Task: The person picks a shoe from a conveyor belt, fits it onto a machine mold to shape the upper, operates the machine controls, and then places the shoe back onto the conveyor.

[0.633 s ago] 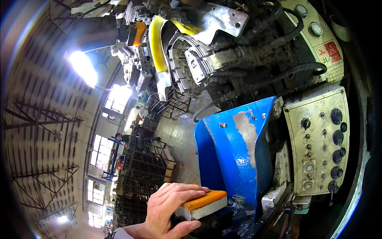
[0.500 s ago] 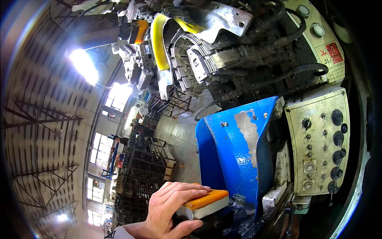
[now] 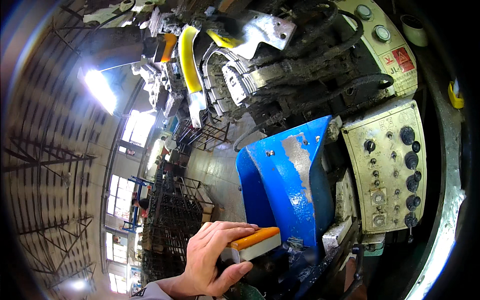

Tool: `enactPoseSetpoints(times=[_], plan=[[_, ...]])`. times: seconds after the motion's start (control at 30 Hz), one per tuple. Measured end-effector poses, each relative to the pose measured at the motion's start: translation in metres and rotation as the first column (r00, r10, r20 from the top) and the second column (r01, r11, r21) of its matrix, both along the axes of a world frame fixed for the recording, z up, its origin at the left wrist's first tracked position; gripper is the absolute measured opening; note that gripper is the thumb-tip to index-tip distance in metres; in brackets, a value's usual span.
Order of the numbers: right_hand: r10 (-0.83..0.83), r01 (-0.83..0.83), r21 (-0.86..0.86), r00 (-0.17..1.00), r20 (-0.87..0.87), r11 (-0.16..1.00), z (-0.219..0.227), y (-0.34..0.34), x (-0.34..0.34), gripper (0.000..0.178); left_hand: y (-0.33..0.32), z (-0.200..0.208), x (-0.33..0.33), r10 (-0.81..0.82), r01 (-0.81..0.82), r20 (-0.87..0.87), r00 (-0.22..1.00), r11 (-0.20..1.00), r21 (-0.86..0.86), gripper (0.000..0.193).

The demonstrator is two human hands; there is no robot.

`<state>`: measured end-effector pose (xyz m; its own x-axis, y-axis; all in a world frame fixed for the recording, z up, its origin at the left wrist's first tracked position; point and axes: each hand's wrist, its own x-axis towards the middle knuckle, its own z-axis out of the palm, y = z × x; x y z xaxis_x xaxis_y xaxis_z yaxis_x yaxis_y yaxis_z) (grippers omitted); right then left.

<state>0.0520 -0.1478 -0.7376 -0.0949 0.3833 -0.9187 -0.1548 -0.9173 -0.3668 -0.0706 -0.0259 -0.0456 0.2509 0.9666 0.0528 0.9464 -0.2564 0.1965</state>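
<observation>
My left hand [image 3: 212, 257] reaches in from the lower edge, its grey sleeve at the wrist. It grips a block [image 3: 257, 244] with an orange top and a pale, whitish side. The fingers lie over the orange top, while the thumb extends along the near side below it. Just beyond the block stands a blue metal chute [image 3: 272, 185] with chipped paint. Whether the block is loose or fixed to the machine, I cannot tell. My right hand is not in view.
A cream control panel [image 3: 387, 170] with black knobs stands at the right. Above the chute are dark, greasy hoses [image 3: 300, 65] and a curved yellow guard [image 3: 190, 60]. Dark racks [image 3: 172, 220] stand on the workshop floor at the left. A bright lamp [image 3: 99, 90] shines at upper left.
The view has shifted, so the machine, chute and panel appear farther left and slightly higher. My left hand stays on the block with nearly the same grip.
</observation>
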Motion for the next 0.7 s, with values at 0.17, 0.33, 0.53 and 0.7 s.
enactPoseSetpoints(times=[0.17, 0.33, 0.53, 0.7], plan=[[-0.016, 0.017, 0.024, 1.0, -0.007, 1.0, -0.01, 0.007, -0.01, 0.036, 0.001, 0.0, -0.001, -0.004, 0.004, -0.022, 1.0, 1.0, 0.004, 0.065], [-0.016, 0.016, 0.019, 1.0, -0.013, 1.0, -0.014, -0.001, -0.012, 0.037, -0.001, -0.004, 0.009, 0.027, -0.026, -0.031, 0.999, 0.999, 0.024, 0.068], [-0.011, 0.012, 0.023, 1.0, -0.03, 1.0, -0.024, -0.002, -0.016, 0.038, -0.006, -0.004, -0.001, 0.019, -0.019, -0.051, 0.999, 1.0, 0.014, 0.068], [0.008, -0.007, 0.024, 1.0, -0.03, 1.0, -0.038, -0.004, -0.02, 0.039, -0.01, -0.007, -0.002, 0.037, -0.036, -0.019, 0.999, 0.999, 0.035, 0.066]])
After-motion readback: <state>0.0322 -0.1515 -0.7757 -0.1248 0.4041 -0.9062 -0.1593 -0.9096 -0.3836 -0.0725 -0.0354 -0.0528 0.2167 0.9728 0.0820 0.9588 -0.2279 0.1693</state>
